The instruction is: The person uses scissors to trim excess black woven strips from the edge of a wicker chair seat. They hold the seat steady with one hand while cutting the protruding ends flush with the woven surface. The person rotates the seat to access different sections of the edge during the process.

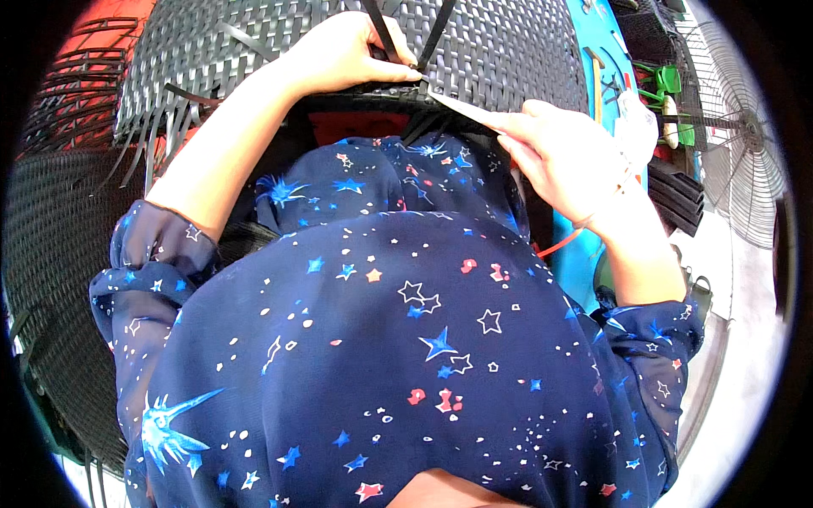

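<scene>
A dark woven strip panel [339,51] lies in front of me, its near edge by my lap. My left hand [356,55] rests over this edge, with thumb and fingers pinching a black flat strip [381,32]. Another black strip [436,35] stands up just right of the fingertips. My right hand [555,152] is closed around a pointed metal blade [461,106]; its handle is hidden in the palm. The blade points left, its tip at the panel's edge beside my left fingertips.
Loose strip ends [152,140] hang from the panel's left side. Another dark woven piece [63,254] stands at the left. On the right are a blue surface [605,42], a wooden-handled tool [597,89], green objects [667,80] and a round wire fan grille [749,152].
</scene>
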Motion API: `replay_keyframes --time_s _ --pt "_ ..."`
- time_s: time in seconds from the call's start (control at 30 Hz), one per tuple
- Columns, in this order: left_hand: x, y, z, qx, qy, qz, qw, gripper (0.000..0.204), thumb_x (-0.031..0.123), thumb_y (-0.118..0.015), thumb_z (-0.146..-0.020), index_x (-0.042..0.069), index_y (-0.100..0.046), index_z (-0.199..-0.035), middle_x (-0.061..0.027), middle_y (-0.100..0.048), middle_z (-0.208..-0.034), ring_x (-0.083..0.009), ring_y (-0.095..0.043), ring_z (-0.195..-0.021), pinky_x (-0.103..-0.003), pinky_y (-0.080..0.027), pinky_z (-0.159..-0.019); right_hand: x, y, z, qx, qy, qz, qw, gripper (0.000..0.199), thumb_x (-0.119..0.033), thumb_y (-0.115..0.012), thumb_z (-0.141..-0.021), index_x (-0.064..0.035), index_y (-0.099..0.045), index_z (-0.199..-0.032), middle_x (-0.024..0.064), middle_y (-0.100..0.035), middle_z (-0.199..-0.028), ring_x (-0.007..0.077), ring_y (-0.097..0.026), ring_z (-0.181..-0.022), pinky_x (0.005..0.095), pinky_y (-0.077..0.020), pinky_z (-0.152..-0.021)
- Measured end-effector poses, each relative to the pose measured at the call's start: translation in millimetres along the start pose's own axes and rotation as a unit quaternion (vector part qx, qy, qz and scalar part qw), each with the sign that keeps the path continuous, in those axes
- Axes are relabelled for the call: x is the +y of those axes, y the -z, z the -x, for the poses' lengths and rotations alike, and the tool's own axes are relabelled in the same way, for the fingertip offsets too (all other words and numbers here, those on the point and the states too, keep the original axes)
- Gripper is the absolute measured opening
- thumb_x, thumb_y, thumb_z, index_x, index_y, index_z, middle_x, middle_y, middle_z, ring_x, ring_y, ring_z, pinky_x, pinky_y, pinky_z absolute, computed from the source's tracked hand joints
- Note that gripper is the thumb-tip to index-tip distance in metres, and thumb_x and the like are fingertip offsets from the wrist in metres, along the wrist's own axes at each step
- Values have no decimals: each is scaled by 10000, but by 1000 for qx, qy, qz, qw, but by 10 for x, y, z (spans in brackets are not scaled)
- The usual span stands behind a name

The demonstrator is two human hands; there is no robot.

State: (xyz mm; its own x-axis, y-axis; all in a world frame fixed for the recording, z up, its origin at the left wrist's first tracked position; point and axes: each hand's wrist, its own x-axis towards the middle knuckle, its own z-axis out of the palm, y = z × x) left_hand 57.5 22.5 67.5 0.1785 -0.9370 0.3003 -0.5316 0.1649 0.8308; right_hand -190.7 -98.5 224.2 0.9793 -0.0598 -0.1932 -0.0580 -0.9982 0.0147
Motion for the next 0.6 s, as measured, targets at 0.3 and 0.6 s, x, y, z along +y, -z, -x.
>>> replay_keyframes --time_s 0.3,0.6 --pt "67 6 -3 0 -4 15 1000 131 131 -839 -854 44 -772 -926 -28 -688 -883 -135 -657 -827 -296 -524 -741 236 -78 108 24 18 -70 997 261 -149 -660 -964 -70 -721 -1205 106 -627 -839 264 -662 -756 367 -523 -702" --pt "0 43 8 -12 0 21 1000 171 160 -843 -849 36 -768 -939 -42 -701 -890 -152 -660 -834 -309 -519 -754 365 -822 218 46 -108 -363 924 330 -140 -672 -975 -96 -707 -1301 32 -617 -862 144 -567 -754 269 -471 -704"
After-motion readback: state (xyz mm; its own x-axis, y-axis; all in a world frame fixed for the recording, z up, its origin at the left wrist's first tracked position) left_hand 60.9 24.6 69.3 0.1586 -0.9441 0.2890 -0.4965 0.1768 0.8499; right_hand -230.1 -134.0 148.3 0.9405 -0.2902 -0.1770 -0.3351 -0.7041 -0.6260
